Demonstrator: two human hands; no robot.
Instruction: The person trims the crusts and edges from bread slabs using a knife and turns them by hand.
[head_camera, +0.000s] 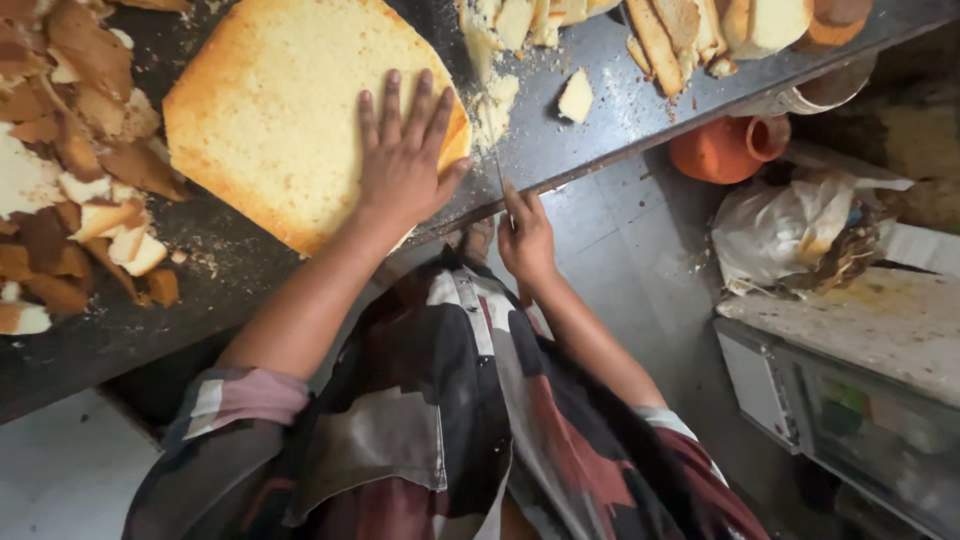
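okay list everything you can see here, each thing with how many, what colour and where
sponge cake slab: one, pale yellow with golden edge, on the worktop, under the left hand
worktop: one, dark grey, across the top
crust trimmings: a heap, brown and cream, left on the worktop
cake offcuts: several, cream and tan, top right
knife: one, thin blade, at the cake's edge
jug: one, orange, below the worktop
plastic bag: one, whitish, right
left hand: flat on the cake
right hand: gripping the knife
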